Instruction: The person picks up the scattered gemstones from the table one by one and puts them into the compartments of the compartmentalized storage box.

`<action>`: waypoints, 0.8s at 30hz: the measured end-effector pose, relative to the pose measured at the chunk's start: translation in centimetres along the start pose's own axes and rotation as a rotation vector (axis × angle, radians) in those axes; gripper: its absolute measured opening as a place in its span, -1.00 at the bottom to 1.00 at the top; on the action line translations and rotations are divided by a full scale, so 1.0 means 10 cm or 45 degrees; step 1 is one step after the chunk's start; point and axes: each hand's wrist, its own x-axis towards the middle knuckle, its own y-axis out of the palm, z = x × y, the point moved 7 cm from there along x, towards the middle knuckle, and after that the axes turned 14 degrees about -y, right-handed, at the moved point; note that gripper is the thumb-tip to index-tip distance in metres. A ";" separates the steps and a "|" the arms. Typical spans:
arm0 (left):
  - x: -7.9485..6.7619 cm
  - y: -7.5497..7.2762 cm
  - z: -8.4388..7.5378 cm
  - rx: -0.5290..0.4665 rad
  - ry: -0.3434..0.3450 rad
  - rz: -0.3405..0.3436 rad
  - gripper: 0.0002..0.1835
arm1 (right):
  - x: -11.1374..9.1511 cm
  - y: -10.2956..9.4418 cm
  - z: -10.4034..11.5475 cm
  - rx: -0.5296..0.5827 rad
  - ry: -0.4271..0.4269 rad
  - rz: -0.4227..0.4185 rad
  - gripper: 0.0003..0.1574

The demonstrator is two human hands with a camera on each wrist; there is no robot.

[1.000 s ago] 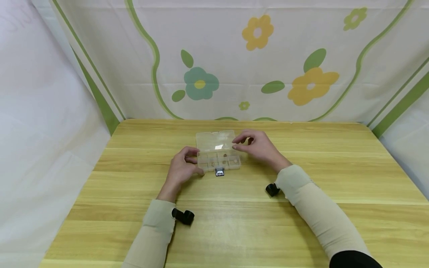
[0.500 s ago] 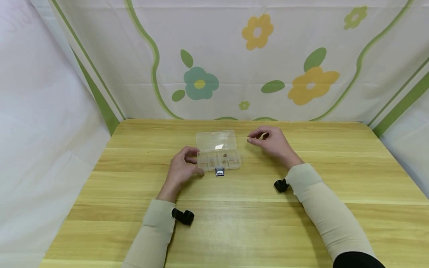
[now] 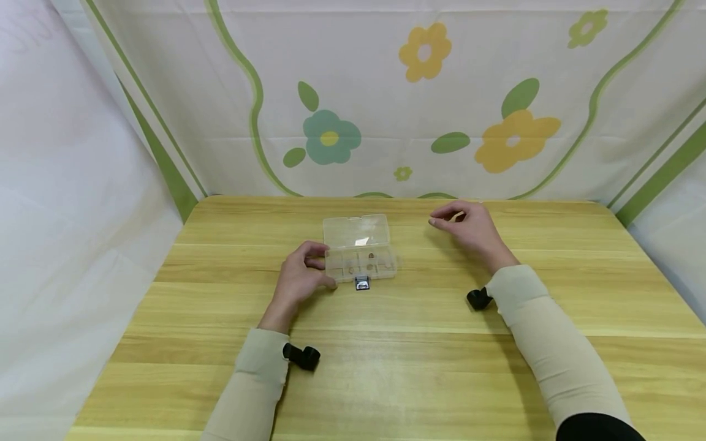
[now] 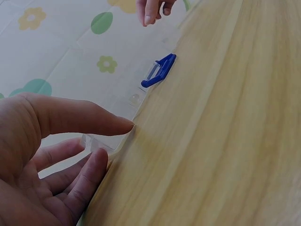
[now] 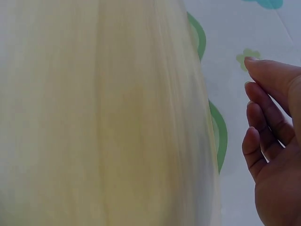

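A clear plastic compartment box (image 3: 330,274) lies on the table in the head view, its lid (image 3: 347,229) swung back towards the rear. Several small brownish pieces (image 3: 371,256) sit in its compartments, too tiny to identify. At the near side a latch (image 3: 361,283) hangs out; it looks blue in the left wrist view. My left hand (image 3: 300,275) holds the box by its left end, thumb at the near edge and fingers round the far side. To the right of the box, my right hand (image 3: 469,226) hovers over the table with fingers loosely bent; nothing shows between thumb and fingertips (image 5: 251,87).
The wooden table (image 3: 386,367) runs back to a hanging cloth (image 3: 380,92) printed with flowers. White cloth (image 3: 83,245) hangs on the left as well. A black camera (image 3: 302,356) is strapped at the left wrist, another (image 3: 478,299) at the right.
My right hand has moved away from the box, to the right and slightly back. The left hand and the box stay where they were.
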 end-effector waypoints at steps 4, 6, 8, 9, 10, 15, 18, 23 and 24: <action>0.01 0.00 0.00 -0.001 0.000 0.002 -0.23 | -0.01 -0.08 -0.10 -0.051 0.013 0.002 -0.63; 0.01 0.00 0.00 -0.001 0.000 0.001 -0.23 | -0.02 -0.11 -0.15 -0.071 0.028 0.007 -0.61; 0.00 0.00 0.00 0.001 0.001 0.000 -0.23 | -0.03 -0.14 -0.19 -0.072 0.049 0.006 -0.58; 0.00 0.00 0.00 0.001 0.001 -0.002 -0.23 | -0.03 -0.16 -0.20 -0.069 0.057 0.001 -0.57; 0.00 0.00 0.00 0.000 -0.001 -0.002 -0.23 | -0.03 -0.18 -0.22 -0.066 0.065 -0.003 -0.55; -0.01 0.00 0.00 0.000 -0.006 -0.003 -0.22 | -0.04 -0.26 -0.29 -0.069 0.093 -0.024 -0.51; -0.01 0.00 0.00 0.000 -0.006 -0.002 -0.22 | -0.03 -0.29 -0.36 -0.081 0.116 -0.020 -0.48; -0.01 0.00 0.00 -0.002 -0.009 -0.006 -0.22 | -0.02 -0.34 -0.46 -0.085 0.164 -0.018 -0.42; -0.01 0.00 0.00 -0.001 -0.007 -0.007 -0.22 | -0.02 -0.36 -0.49 -0.089 0.171 -0.026 -0.42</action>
